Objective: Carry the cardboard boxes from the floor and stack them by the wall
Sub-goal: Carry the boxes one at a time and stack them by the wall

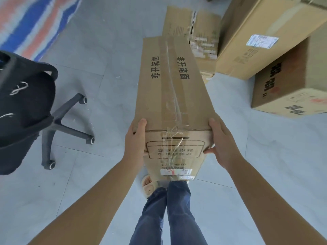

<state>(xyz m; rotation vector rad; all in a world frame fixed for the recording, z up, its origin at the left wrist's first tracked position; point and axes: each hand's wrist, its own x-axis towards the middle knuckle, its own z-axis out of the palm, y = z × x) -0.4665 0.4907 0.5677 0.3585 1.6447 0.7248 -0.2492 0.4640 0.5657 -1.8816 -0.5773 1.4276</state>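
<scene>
Both bare forearms reach up from the bottom of the frame; left hand [135,138] and right hand [221,140] clasp the near end of a long taped cardboard box [169,89] at centre. More boxes [261,41] sit upper right, an office chair [26,103] at left.

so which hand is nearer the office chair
Left. The left hand grips the long box on the side facing the office chair; the right hand holds the far side.
</scene>
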